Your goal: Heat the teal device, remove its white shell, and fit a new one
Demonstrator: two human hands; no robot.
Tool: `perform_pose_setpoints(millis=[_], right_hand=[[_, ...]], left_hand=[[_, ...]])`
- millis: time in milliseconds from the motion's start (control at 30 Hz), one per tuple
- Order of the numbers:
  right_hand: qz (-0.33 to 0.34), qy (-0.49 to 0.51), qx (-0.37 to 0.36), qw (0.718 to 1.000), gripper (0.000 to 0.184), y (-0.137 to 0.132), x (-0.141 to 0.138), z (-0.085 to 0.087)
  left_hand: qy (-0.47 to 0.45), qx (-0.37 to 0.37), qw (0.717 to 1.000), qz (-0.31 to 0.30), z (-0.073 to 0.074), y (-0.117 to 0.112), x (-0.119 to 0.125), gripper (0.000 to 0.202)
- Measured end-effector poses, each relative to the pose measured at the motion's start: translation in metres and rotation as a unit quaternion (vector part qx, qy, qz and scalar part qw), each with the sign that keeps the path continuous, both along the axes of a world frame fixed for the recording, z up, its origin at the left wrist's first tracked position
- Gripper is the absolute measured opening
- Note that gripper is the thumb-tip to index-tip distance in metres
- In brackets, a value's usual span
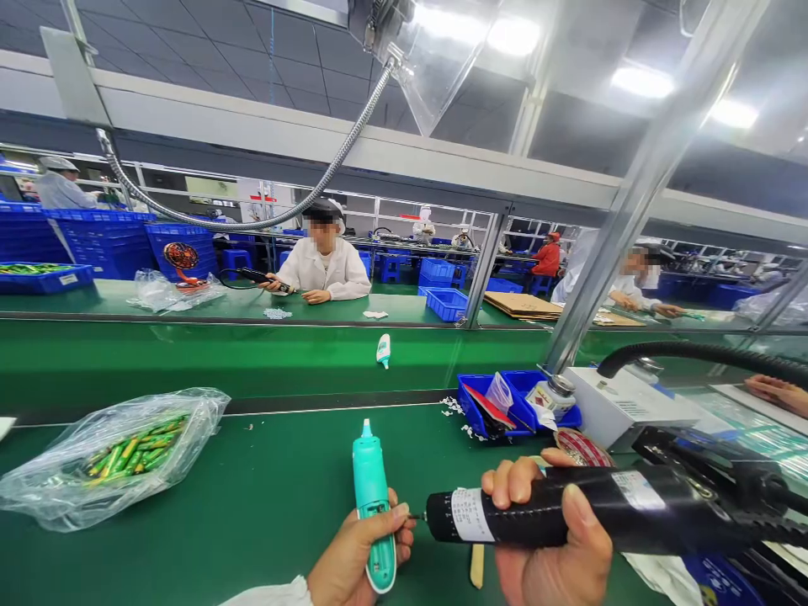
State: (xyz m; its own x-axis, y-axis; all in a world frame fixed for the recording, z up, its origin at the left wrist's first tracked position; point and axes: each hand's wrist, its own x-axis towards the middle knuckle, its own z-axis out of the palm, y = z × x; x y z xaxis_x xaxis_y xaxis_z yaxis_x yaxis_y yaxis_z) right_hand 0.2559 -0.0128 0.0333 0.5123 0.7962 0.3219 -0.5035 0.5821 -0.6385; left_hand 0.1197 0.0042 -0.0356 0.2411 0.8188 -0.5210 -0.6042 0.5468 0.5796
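In the lower middle of the head view, my left hand (372, 539) is closed around a teal and white ear thermometer (369, 471). Its narrow tip points away from me, and an open compartment faces up near my thumb. My right hand (549, 530) grips a black electric screwdriver (523, 512) with white labels, held sideways. The screwdriver's thin bit points left and ends close to my left thumb and fingers; whether it touches anything there is hidden. Below the screwdriver lies a flat wooden stick (477, 566), partly covered.
A clear bag of green and yellow parts (135, 450) lies left. Blue bins (470, 404) and a white box (622, 408) with a black hose stand right. Another thermometer (384, 350) lies on the green strip ahead. A co-worker (325, 265) sits opposite; a metal post (606, 244) slants at right.
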Motion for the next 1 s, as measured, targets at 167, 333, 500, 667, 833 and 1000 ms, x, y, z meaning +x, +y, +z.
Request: perform_pose_setpoints(millis=[167, 333, 500, 667, 833, 1000], right_hand=[[0.012, -0.016, 0.015, 1.0, 0.024, -0.001, -0.001, -0.001], [0.009, -0.031, 0.041, 0.999, 0.022, 0.0, -0.004, -0.006], [0.033, -0.07, 0.074, 0.994, 0.022, -0.003, -0.007, -0.009], [0.027, -0.087, 0.087, 0.992, 0.022, -0.006, -0.011, -0.005], [0.033, -0.083, 0.086, 0.992, 0.023, -0.009, -0.014, -0.001], [0.032, -0.082, 0.092, 0.992, 0.021, -0.007, -0.021, -0.003]], left_hand=[[0.015, -0.002, 1.0, 0.003, 0.002, -0.001, 0.0, 0.014], [0.017, 0.022, 1.0, -0.011, -0.002, 0.0, 0.0, 0.016], [0.017, 0.067, 0.997, -0.027, -0.007, 0.0, 0.001, 0.039], [0.053, 0.071, 0.995, -0.046, 0.0, -0.003, 0.002, 0.048], [0.021, 0.049, 0.997, -0.062, 0.006, -0.002, 0.001, 0.048], [-0.005, 0.032, 0.994, -0.107, 0.002, -0.002, 0.001, 0.051]])
